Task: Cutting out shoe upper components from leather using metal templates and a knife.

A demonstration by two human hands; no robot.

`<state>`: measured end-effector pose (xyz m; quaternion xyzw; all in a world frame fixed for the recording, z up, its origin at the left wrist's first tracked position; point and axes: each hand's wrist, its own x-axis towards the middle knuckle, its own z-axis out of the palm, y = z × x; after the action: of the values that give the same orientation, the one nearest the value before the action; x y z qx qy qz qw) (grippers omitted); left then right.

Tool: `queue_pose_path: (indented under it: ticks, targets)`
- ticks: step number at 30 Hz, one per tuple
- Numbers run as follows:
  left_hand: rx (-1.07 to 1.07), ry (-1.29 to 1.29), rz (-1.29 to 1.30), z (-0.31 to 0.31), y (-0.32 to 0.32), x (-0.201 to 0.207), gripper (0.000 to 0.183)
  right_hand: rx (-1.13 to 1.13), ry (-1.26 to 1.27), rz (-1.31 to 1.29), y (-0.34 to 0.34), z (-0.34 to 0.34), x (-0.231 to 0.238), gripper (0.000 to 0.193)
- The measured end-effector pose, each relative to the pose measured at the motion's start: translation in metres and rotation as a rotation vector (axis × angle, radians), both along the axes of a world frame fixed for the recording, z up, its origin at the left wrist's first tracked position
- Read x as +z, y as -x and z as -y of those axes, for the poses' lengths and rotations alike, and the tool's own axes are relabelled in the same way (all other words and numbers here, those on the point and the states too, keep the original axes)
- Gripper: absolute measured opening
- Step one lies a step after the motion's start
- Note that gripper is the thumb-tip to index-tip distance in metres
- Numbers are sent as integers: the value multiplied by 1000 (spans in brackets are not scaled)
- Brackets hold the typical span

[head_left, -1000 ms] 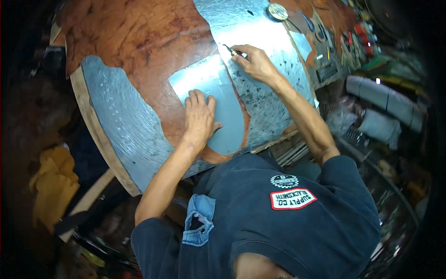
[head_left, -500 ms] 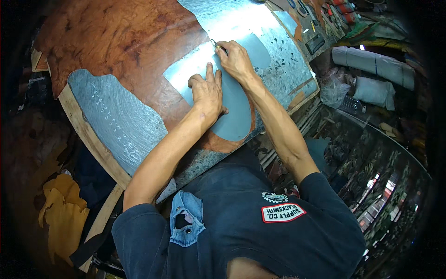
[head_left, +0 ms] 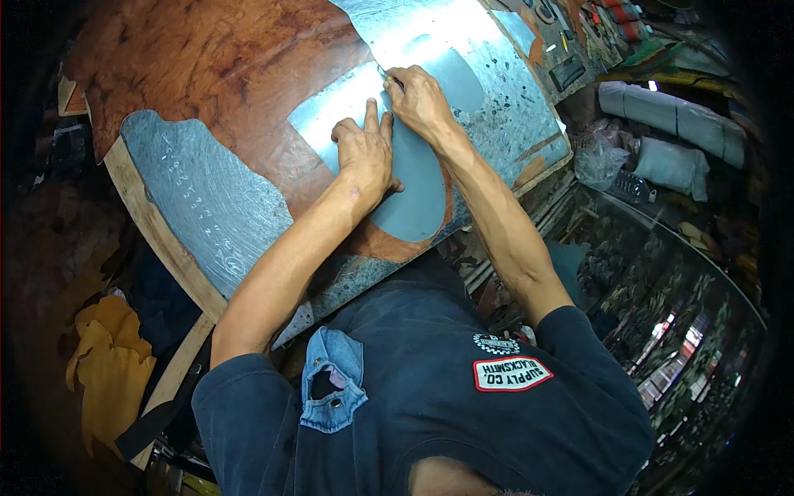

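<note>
My left hand [head_left: 364,155] lies with its fingers spread on a smooth grey template [head_left: 416,194], pressing it against a brown leather hide [head_left: 219,78]. The template has a rounded near end and a wider, glare-lit far part. My right hand [head_left: 420,103] is closed around a small craft knife [head_left: 383,73], mostly hidden by the fingers. Its tip is at the template's far right edge, where the leather meets the speckled slab. A second grey rounded piece [head_left: 460,81] rests just right of my right hand.
The speckled grey slab [head_left: 517,112] lies under the leather, with a wooden edge [head_left: 161,227] at left. Hand tools and a black box [head_left: 566,73] are at the far right. Wrapped rolls [head_left: 670,112] lie beyond. Tan leather scraps [head_left: 107,355] hang at lower left.
The whole view has shifted slightly. Both hands keep nearly the same places on the template, and the knife shows a little less between the right fingers.
</note>
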<state>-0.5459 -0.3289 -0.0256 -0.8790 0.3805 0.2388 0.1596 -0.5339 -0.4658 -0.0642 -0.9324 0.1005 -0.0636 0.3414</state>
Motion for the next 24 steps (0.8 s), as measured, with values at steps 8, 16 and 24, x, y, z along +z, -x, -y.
queue_pose_path:
  ticks: [8,16,24]
  targets:
    - [9,12,-13,0,-1,3,124,-4,12,-137,46,3,21,30]
    - [-43,35,48,-2,-1,-6,127,-93,-12,-219,130,4,41,27]
    - [-56,186,78,-8,-3,-13,124,-290,-118,-228,212,-25,48,29]
